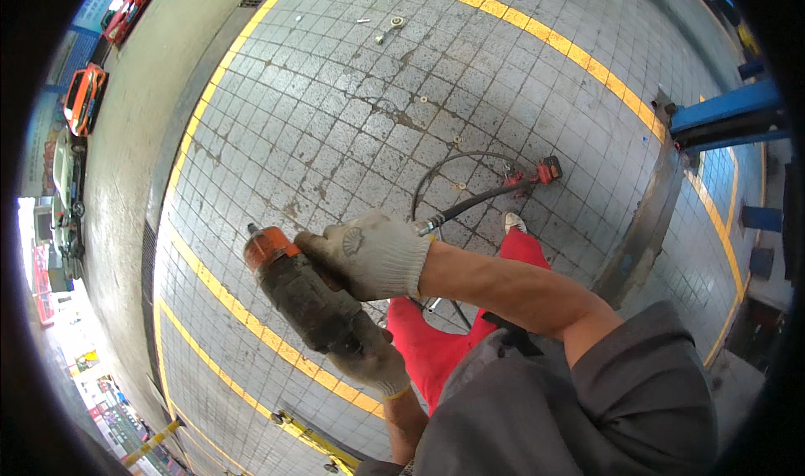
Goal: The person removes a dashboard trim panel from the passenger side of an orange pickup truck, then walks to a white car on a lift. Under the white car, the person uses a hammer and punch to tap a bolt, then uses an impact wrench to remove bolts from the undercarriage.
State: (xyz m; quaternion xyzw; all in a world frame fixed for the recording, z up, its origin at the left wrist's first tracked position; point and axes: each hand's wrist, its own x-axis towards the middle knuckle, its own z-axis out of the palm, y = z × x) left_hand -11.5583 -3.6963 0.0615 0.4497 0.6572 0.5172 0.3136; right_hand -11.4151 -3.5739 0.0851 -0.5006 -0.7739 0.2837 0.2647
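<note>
In front of my body is a grimy black impact wrench (312,304) with an orange nose and a short metal drive end pointing to the far left. My right hand (369,254), in a soiled light knit glove, is closed around its handle. A metal hose fitting (428,224) and black hose (474,201) come out beside that wrist. My left hand (375,362), also gloved, is wrapped under the rear of the wrench body; most of its fingers are hidden behind the tool. Beyond the right forearm, a red and black cordless tool (537,174) lies on the floor by the hose loop.
A metal piece with a ringed end (391,29) and small rings (423,99) lie on the tiled floor (335,124). Blue lift arms (725,117) stand at the right, parked cars (84,99) at far left. A yellow metal beam (314,442) is at lower left.
</note>
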